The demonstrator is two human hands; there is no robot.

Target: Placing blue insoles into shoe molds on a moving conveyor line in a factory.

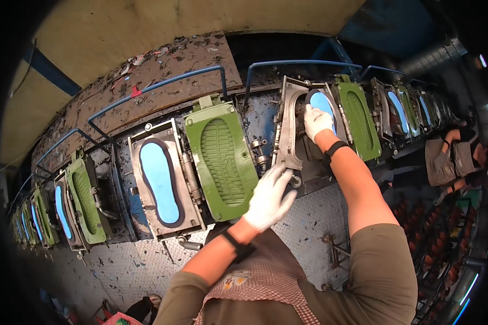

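Blue sole (321,101): partly behind right hand (318,123), grip unclear | left hand (270,198): spread, visibly empty, lower left of sole

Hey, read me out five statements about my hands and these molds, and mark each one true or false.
1. The right hand is at a blue sole-shaped piece. True.
2. Both hands are ungloved. False: both wear white gloves.
3. The green mold half just left of the left hand holds a blue piece. False: that green mold half shows a bare, patterned recess.
4. A blue rail runs behind the molds. True.
5. The left hand grips a hammer. False: its fingers are spread.
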